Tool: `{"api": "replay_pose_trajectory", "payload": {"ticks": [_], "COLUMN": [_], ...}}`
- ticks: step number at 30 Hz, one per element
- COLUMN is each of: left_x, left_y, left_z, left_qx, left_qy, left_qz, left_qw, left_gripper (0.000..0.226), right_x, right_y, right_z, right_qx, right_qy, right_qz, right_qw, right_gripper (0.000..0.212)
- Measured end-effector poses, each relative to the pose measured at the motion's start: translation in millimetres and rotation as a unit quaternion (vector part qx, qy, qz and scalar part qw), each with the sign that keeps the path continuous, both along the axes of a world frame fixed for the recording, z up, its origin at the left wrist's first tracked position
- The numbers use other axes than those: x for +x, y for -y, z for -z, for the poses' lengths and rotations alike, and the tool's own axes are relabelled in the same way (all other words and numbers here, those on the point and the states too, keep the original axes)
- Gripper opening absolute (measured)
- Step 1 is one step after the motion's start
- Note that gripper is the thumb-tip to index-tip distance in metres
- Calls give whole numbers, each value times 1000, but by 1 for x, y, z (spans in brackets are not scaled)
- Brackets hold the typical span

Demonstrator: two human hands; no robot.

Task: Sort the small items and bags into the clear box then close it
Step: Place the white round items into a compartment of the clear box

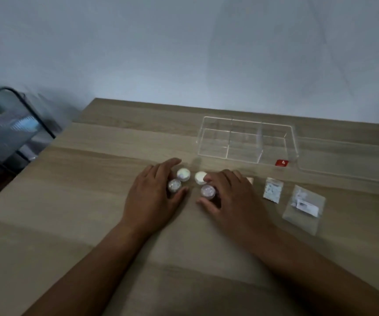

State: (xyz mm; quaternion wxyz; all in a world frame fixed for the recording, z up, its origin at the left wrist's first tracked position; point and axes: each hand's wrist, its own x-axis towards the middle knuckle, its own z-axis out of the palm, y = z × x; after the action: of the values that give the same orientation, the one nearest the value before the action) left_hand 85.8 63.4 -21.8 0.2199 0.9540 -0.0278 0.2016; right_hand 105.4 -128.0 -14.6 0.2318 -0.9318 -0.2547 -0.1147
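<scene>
Off the counter's (92, 201) left edge stands a dark wire rack (13, 124), blurred, with pale things in it that cannot be made out.

On the counter, about midway between the left and right edges, the left hand (152, 195) lies palm down with its grip curled loosely around two small round jars: a glittery jar (174, 185) sits between thumb and fingers, and a pearly jar (183, 174) stands just behind it, toward the far edge, touching or nearly touching the fingers. Whether the grip actually presses on either jar cannot be told.

Just beside it, the right hand (227, 195) cups two more jars in the same way: a white jar (199, 177) under the fingertips and a lilac glitter jar (208, 190) between thumb and fingers. Its grip is half closed around them; firm contact is not clear.

Right of that hand a small pinkish item (250, 180) peeks out past the knuckles, mostly hidden. Next comes a small bag (273, 189) of pale bits, then a larger clear bag (303, 207) with a white label, nearest the right edge.

Behind the bags, toward the far edge, the clear box (248, 140) stands open, divided into compartments, with a red sticker (281, 162) at its near right corner. Its clear lid (348, 156) lies flat on the counter to its right.
</scene>
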Motion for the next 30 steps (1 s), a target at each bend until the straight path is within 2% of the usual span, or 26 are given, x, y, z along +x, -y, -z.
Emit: {"api": "replay_pose_trajectory", "payload": {"ticks": [3, 10, 21, 26, 30], "left_x": [1, 7, 8, 13, 21], "left_y": [-3, -5, -4, -1, 1], "left_z": [5, 9, 3, -10, -15], "left_qx": [-7, -11, -35, -44, -22], "left_qy": [2, -9, -28, -106, -133], "left_qz": [-5, 7, 5, 1, 9], "left_qw": [1000, 1000, 999, 993, 991], "left_gripper": [60, 57, 50, 59, 48], "right_x": [1, 5, 1, 6, 12], "right_y": [-1, -3, -14, -26, -27], "right_z": [6, 11, 0, -10, -13], "right_qx": [16, 18, -26, -54, -81], "right_qy": [23, 21, -38, -57, -67], "right_qz": [-6, -11, 37, 62, 70], "right_qw": [1000, 1000, 998, 995, 992], "right_gripper": [36, 50, 66, 56, 39]}}
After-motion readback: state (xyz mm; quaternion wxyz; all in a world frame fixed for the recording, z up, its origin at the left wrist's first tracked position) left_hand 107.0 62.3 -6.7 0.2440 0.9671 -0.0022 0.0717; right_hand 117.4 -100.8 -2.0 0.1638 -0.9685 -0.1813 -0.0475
